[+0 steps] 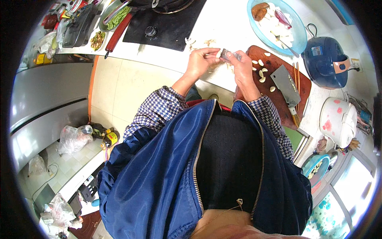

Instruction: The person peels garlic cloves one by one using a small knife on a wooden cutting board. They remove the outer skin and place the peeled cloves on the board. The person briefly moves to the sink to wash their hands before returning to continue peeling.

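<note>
Above the white counter, my left hand (200, 61) holds a pale garlic clove (218, 54) between thumb and fingers. My right hand (242, 67) grips a short grey metal blade (226, 55), its edge against or very near the clove. Dry garlic skins (210, 43) lie on the counter around and beyond the hands. To the right, a brown wooden cutting board (259, 101) carries several peeled garlic cloves (262, 79), a cleaver (286, 85) with bits on its blade, and a pair of chopsticks (297, 74).
A blue bowl (253, 28) of white chunks stands behind the board, near a dark blue appliance (323, 62). A flowered rice cooker (335, 119) is at the right. The black cooktop (170, 33) lies left of the hands, beside a red-handled pan or utensil (118, 33) overhanging the counter edge.
</note>
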Demonstrator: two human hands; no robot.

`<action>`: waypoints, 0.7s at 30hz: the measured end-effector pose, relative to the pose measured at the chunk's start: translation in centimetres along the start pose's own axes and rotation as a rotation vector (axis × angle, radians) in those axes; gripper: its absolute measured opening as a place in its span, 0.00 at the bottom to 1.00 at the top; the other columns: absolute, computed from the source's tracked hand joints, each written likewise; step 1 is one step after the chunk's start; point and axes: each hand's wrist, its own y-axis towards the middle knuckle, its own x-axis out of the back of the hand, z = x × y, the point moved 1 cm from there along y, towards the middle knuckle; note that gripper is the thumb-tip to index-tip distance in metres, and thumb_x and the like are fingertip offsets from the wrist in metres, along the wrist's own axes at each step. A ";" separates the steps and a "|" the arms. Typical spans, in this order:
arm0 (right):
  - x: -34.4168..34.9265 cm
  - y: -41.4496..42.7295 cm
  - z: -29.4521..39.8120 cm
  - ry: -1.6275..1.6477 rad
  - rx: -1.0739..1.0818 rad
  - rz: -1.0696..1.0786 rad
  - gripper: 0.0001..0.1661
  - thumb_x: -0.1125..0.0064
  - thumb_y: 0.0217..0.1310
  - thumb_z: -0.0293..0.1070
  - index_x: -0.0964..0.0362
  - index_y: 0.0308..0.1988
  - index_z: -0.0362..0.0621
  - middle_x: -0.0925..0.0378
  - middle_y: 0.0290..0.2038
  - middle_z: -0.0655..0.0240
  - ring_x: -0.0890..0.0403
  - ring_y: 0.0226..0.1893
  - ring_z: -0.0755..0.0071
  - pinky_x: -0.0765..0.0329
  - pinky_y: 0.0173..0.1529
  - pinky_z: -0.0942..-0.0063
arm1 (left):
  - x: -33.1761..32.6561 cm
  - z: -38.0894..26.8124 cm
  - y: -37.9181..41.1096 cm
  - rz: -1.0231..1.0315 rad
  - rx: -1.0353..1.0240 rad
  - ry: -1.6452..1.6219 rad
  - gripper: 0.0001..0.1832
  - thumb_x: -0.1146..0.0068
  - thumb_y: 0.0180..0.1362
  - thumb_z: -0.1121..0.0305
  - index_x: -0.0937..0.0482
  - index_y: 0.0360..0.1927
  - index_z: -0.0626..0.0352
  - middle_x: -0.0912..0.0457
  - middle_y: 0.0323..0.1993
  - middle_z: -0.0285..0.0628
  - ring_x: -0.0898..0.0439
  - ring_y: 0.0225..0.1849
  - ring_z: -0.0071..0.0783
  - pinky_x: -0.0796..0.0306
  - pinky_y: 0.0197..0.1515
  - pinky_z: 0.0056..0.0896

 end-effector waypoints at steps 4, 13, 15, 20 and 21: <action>0.4 0.4 -0.4 0.054 -0.051 0.077 0.07 0.43 0.54 0.28 0.32 0.28 0.37 0.27 0.26 0.69 0.30 0.23 0.82 0.32 0.31 0.85 | 0.2 0.5 0.1 -0.020 -0.027 -0.007 0.17 0.40 0.44 0.80 0.22 0.42 0.62 0.19 0.32 0.42 0.21 0.34 0.22 0.27 0.38 0.19; 0.0 0.2 -0.3 0.013 -0.002 0.044 0.08 0.42 0.52 0.27 0.33 0.24 0.40 0.33 0.19 0.76 0.37 0.20 0.86 0.40 0.23 0.85 | -0.2 -0.6 -0.6 -0.046 -0.056 0.281 0.18 0.38 0.42 0.79 0.21 0.41 0.60 0.20 0.32 0.39 0.22 0.33 0.21 0.27 0.39 0.19; 0.1 -0.1 0.1 0.003 -0.020 0.015 0.08 0.42 0.52 0.26 0.33 0.24 0.39 0.33 0.19 0.76 0.36 0.20 0.86 0.40 0.23 0.85 | -0.1 -0.2 -0.5 -0.007 -0.015 0.152 0.18 0.39 0.44 0.79 0.22 0.43 0.61 0.20 0.33 0.40 0.22 0.33 0.22 0.27 0.39 0.19; 0.3 -0.1 0.4 0.086 -0.004 0.015 0.07 0.43 0.52 0.26 0.34 0.25 0.39 0.33 0.20 0.75 0.35 0.20 0.86 0.39 0.23 0.85 | 0.5 1.1 0.0 0.084 0.316 -0.645 0.16 0.49 0.53 0.79 0.27 0.48 0.65 0.22 0.36 0.40 0.23 0.34 0.23 0.27 0.38 0.16; 0.2 -0.1 0.2 0.107 -0.015 0.017 0.07 0.43 0.52 0.26 0.34 0.25 0.39 0.32 0.21 0.74 0.35 0.21 0.86 0.39 0.24 0.85 | 0.6 1.4 0.1 0.071 0.331 -0.663 0.16 0.51 0.55 0.79 0.28 0.48 0.65 0.22 0.36 0.40 0.23 0.33 0.22 0.27 0.38 0.16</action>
